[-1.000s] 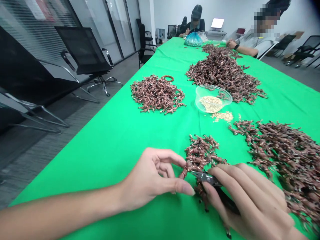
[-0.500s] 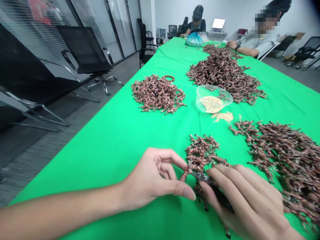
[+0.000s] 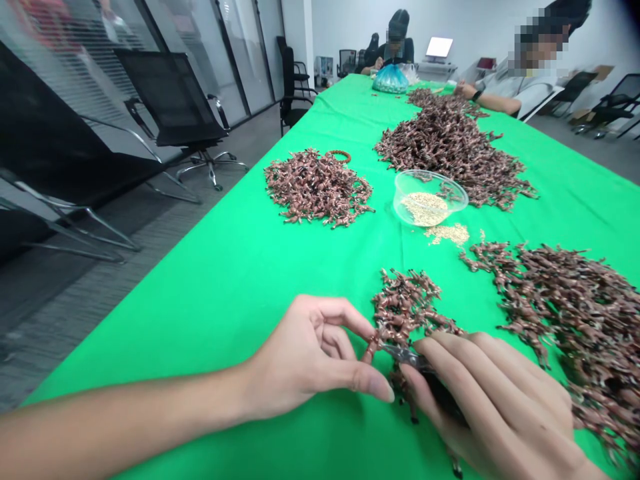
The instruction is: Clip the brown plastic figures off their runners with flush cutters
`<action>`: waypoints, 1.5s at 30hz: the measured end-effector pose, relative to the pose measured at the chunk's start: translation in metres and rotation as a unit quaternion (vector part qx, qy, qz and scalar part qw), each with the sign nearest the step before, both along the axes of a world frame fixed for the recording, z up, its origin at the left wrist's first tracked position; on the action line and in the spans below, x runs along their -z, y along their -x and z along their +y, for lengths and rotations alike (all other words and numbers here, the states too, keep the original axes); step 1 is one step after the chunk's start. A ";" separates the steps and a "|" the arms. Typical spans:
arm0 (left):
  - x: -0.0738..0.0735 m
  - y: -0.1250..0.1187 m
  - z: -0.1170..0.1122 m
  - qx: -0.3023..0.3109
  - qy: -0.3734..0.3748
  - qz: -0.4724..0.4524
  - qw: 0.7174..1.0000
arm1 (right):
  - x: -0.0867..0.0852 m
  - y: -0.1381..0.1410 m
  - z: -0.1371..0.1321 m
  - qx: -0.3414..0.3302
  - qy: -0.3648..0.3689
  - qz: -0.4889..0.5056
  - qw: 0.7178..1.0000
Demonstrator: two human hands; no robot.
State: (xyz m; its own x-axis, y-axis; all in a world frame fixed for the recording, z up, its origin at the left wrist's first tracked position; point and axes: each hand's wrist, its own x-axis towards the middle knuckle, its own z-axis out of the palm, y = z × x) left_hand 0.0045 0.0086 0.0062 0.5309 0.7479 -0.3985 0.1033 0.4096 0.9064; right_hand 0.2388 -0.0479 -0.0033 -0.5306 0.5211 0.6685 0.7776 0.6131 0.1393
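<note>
My left hand [image 3: 315, 357] pinches a small brown figurine piece [image 3: 371, 345] between thumb and fingertips, just left of a small pile of the same brown pieces [image 3: 407, 308]. My right hand [image 3: 493, 397] is closed round small metal pliers [image 3: 407, 357], whose tip meets the piece held by the left hand. Both hands rest low over the green tablecloth [image 3: 240, 280] near its front edge.
Larger heaps of brown pieces lie at the right [image 3: 565, 300], the middle left [image 3: 317, 187] and farther back [image 3: 450, 150]. A clear plastic bowl [image 3: 430, 198] of tiny pale beads stands mid-table, with spilled beads [image 3: 447, 233] beside it. Two other people sit at the far end. Black chairs [image 3: 170, 100] stand left.
Hardly anything has moved; the pliers tip and the pinched piece have shifted very slightly, and the view has drifted a little.
</note>
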 end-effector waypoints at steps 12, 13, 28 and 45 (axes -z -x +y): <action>0.000 -0.003 -0.004 -0.014 -0.011 -0.015 1.000 | -0.006 0.015 0.001 -0.002 0.165 0.154 0.974; 0.000 -0.003 -0.005 -0.017 -0.014 -0.018 1.000 | -0.007 0.016 0.001 -0.006 0.178 0.169 0.969; 0.000 -0.005 -0.004 -0.044 -0.072 0.005 0.996 | -0.009 0.016 0.002 0.000 0.195 0.204 0.959; 0.003 -0.006 0.004 -0.044 -0.126 -0.084 0.987 | -0.010 0.010 0.006 0.007 0.184 0.213 0.959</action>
State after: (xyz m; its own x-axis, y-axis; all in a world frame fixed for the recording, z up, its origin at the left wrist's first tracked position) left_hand 0.0107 0.0126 0.0028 0.5020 0.8584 -0.1058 -0.0825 0.1693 0.9821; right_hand 0.2287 -0.0417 0.0069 -0.2417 0.7686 0.5923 0.7239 0.5493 -0.4174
